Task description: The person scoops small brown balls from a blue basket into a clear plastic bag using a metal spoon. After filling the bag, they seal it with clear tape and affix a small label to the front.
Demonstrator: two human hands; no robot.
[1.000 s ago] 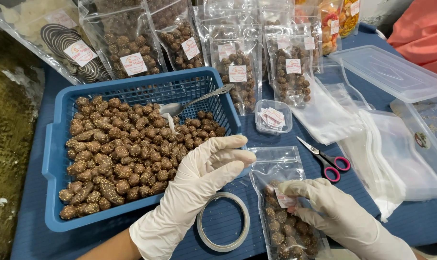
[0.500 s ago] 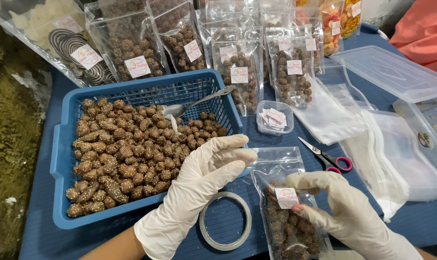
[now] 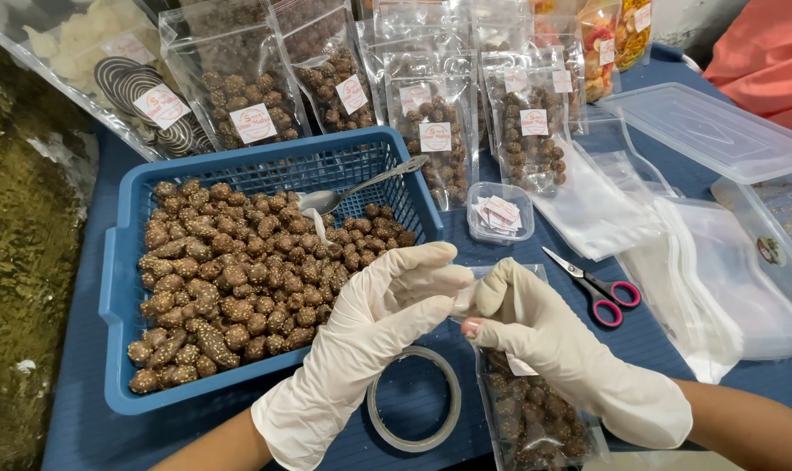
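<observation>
Both gloved hands meet at the top edge of a clear snack pouch [image 3: 535, 419] that lies on the blue bench [image 3: 666, 344] just right of the blue plastic basket [image 3: 121, 288]. The left hand [image 3: 387, 305] pinches the pouch's mouth between thumb and fingertips, and the right hand [image 3: 535, 327] is closed on the same edge from the other side — the two gloves touch there. The pouch is partly filled with brown sesame-coated snack balls and carries a small white label, mostly hidden under the right hand. The basket holds a heap of the same snack balls [image 3: 239, 279], with a metal spoon [image 3: 361, 187] resting in its far right corner, handle over the rim. A roll of clear tape [image 3: 413, 410] lies flat between the basket and the pouch, under the left wrist. Right of the basket, beyond the hands, sits a small clear tub of labels [image 3: 500, 212]; farther right lie pink-handled scissors [image 3: 596, 288] and a stack of empty clear pouches [image 3: 605, 205]. Behind the basket stand filled, labelled pouches [image 3: 435, 131] in a row — a clear lid [image 3: 714, 131] lies at the far right.
</observation>
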